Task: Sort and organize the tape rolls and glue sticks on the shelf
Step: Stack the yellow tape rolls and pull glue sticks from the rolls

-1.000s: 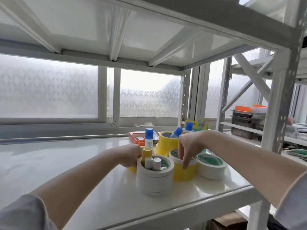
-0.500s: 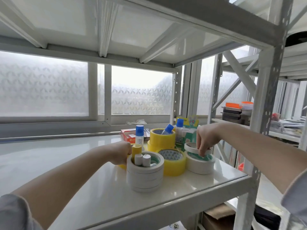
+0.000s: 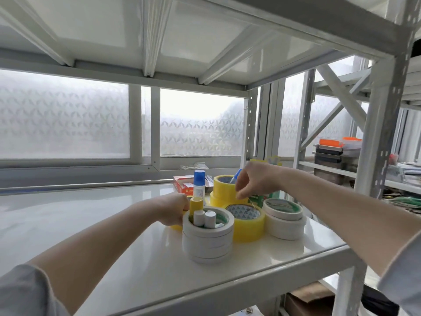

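Looks like the white tape stack doubles as a glue-stick holder: left hand cupped around something behind it, can't tell what, right hand hovering empty, fingers loosely curled, over the yellow rolls behind.

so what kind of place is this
Probably a storeroom or supply area: white metal shelving by frosted windows, stationery like tape rolls on it, and stacked storage bins on the next rack.

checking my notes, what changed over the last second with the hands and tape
The right hand let go of a white roll it had set on the white stack at the right, then lifted back toward the tall yellow stack. The left hand stayed behind the near white stack holding glue sticks.
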